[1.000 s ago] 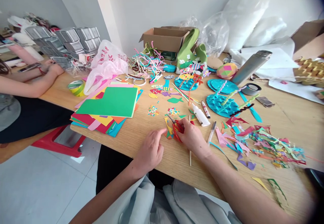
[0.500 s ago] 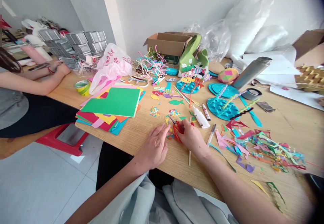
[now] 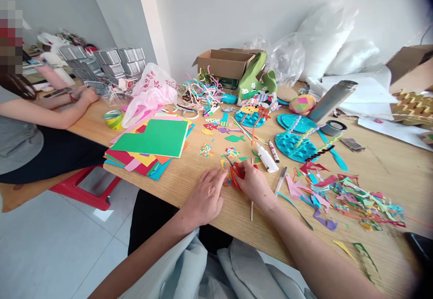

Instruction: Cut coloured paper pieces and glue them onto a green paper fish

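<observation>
My right hand (image 3: 254, 182) is closed around the red handles of a pair of scissors (image 3: 237, 170), whose blades point up and left over the table. My left hand (image 3: 208, 195) rests on the tabletop beside them, fingers stretched out, with the fingertips close to the scissors and small paper scraps. Just beyond the hands lie two little heaps of coloured paper bits, one heap (image 3: 232, 151) nearer the scissors and another heap (image 3: 205, 149) to its left. A thin wooden stick (image 3: 252, 209) runs partly under my right hand.
Coloured paper sheets (image 3: 152, 137) are stacked at left. A white glue bottle (image 3: 267, 158), red-and-white marker (image 3: 274, 151) and pen (image 3: 281, 179) lie near my right hand. Cut scraps (image 3: 355, 195) cover the right side. Blue egg-carton pieces (image 3: 294, 147) and a steel flask (image 3: 333, 100) stand behind. A person (image 3: 43, 114) sits at left.
The camera view has shifted slightly, bringing more of the person at left into the picture. My hands and the scissors keep nearly the same place on the table.
</observation>
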`<state>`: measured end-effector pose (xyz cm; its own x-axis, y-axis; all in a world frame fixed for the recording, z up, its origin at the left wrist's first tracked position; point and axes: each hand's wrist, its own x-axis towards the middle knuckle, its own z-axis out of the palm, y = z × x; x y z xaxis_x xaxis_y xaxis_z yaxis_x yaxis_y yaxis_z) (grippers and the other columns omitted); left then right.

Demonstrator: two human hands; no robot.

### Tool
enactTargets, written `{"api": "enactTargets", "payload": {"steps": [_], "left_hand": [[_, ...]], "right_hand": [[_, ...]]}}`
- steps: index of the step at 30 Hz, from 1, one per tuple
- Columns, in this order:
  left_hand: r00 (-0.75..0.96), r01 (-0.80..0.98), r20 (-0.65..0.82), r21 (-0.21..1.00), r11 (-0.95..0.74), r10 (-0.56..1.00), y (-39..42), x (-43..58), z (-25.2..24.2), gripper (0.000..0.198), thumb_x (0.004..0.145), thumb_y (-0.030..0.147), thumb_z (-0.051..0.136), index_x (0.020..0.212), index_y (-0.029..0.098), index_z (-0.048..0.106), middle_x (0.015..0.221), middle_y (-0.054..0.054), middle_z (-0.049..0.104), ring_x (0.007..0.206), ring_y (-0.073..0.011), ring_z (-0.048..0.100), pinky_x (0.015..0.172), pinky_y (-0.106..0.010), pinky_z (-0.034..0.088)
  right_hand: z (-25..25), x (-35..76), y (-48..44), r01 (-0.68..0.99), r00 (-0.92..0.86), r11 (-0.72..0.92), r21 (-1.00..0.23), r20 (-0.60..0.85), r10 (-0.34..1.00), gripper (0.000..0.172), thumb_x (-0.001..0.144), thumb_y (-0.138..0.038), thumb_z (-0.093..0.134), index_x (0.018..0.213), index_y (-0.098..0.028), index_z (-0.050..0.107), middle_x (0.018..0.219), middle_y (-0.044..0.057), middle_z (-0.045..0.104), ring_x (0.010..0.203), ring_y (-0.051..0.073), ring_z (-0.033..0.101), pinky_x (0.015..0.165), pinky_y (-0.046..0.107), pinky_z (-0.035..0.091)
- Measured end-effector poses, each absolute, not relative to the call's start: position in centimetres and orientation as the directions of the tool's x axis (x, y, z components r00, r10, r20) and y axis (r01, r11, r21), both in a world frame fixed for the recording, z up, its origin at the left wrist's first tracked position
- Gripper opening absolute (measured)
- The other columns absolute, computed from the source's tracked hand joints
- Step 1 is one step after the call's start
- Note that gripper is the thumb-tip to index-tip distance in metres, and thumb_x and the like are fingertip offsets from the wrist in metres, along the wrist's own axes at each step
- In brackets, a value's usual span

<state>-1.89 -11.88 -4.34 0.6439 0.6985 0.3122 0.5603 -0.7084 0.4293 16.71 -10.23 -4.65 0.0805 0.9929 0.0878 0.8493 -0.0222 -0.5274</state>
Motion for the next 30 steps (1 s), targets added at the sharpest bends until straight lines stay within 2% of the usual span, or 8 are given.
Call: {"api": "enactTargets", "payload": {"steps": [5, 9, 12, 15, 17, 24, 30], "left_hand": [[0.640, 0.516, 0.319, 0.496, -0.699, 0.699, -11.7, -2.1, -4.3, 0.066, 0.080, 0.004, 0.040, 0.143, 0.015, 0.026, 0.137, -0.013, 0.048, 0.135, -0.0233, 0.033, 0.110, -0.049, 0.032], [0.579, 0.456, 0.358, 0.603, -0.654, 0.733, -11.5, -2.3, -4.3, 0.057, 0.083, 0.005, 0.039, 0.138, 0.018, 0.033, 0.131, -0.010, 0.052, 0.127, -0.0203, 0.042, 0.106, -0.042, 0.038], [0.475, 0.480, 0.387, 0.639, -0.601, 0.791, -11.3, -2.2, -4.3, 0.037, 0.087, 0.012, 0.043, 0.123, 0.017, 0.048, 0.116, -0.010, 0.059, 0.112, -0.0202, 0.052, 0.097, -0.040, 0.044], [0.448, 0.570, 0.360, 0.589, -0.572, 0.818, -10.7, -1.9, -4.0, 0.016, 0.085, 0.018, 0.053, 0.100, 0.018, 0.058, 0.101, -0.008, 0.059, 0.102, -0.0214, 0.053, 0.090, -0.040, 0.046], [0.465, 0.621, 0.332, 0.538, -0.570, 0.821, -10.2, -1.5, -3.7, 0.010, 0.082, 0.019, 0.059, 0.092, 0.018, 0.060, 0.098, -0.007, 0.057, 0.100, -0.0218, 0.052, 0.089, -0.040, 0.046], [0.476, 0.731, 0.234, 0.430, -0.530, 0.848, -8.2, 0.1, -3.8, 0.027, 0.069, 0.033, 0.076, 0.083, 0.015, 0.060, 0.092, -0.007, 0.055, 0.099, -0.0263, 0.049, 0.088, -0.043, 0.043], [0.465, 0.729, 0.185, 0.476, -0.492, 0.866, -7.6, 0.8, -3.8, 0.023, 0.066, 0.027, 0.078, 0.075, 0.015, 0.061, 0.089, -0.008, 0.057, 0.097, -0.0276, 0.050, 0.086, -0.041, 0.043]], "right_hand": [[-4.2, 16.6, -10.3, 0.846, 0.100, -0.032, -0.532, 0.099, 0.990, 0.007, 0.081, -0.025, 0.054, 0.080, -0.021, 0.049, 0.069, 0.003, 0.066, 0.062, 0.018, 0.063, 0.054, 0.024, 0.036], [-3.9, 16.7, -10.3, 0.797, 0.142, -0.059, -0.601, 0.092, 0.986, 0.006, 0.081, -0.026, 0.054, 0.081, -0.021, 0.049, 0.071, 0.003, 0.067, 0.065, 0.018, 0.064, 0.056, 0.024, 0.040], [-4.0, 17.1, -10.2, 0.753, 0.170, -0.062, -0.655, 0.102, 0.980, 0.008, 0.080, -0.028, 0.054, 0.081, -0.022, 0.049, 0.074, 0.004, 0.067, 0.068, 0.019, 0.065, 0.059, 0.026, 0.043], [-4.3, 17.4, -10.0, 0.723, 0.181, -0.041, -0.690, 0.132, 0.975, 0.009, 0.080, -0.030, 0.053, 0.081, -0.022, 0.049, 0.075, 0.004, 0.067, 0.067, 0.019, 0.065, 0.059, 0.027, 0.044], [-4.4, 17.5, -10.0, 0.710, 0.192, -0.026, -0.704, 0.157, 0.969, 0.010, 0.079, -0.030, 0.053, 0.082, -0.022, 0.048, 0.075, 0.004, 0.067, 0.065, 0.019, 0.064, 0.059, 0.027, 0.045], [-3.9, 17.4, -10.1, 0.710, 0.217, 0.015, -0.704, 0.240, 0.946, 0.010, 0.079, -0.032, 0.051, 0.080, -0.023, 0.046, 0.068, 0.003, 0.064, 0.059, 0.019, 0.060, 0.057, 0.029, 0.044], [-3.8, 17.4, -10.1, 0.730, 0.222, 0.011, -0.683, 0.253, 0.942, 0.011, 0.079, -0.032, 0.051, 0.079, -0.023, 0.045, 0.071, 0.004, 0.064, 0.061, 0.019, 0.060, 0.058, 0.029, 0.043]]}}
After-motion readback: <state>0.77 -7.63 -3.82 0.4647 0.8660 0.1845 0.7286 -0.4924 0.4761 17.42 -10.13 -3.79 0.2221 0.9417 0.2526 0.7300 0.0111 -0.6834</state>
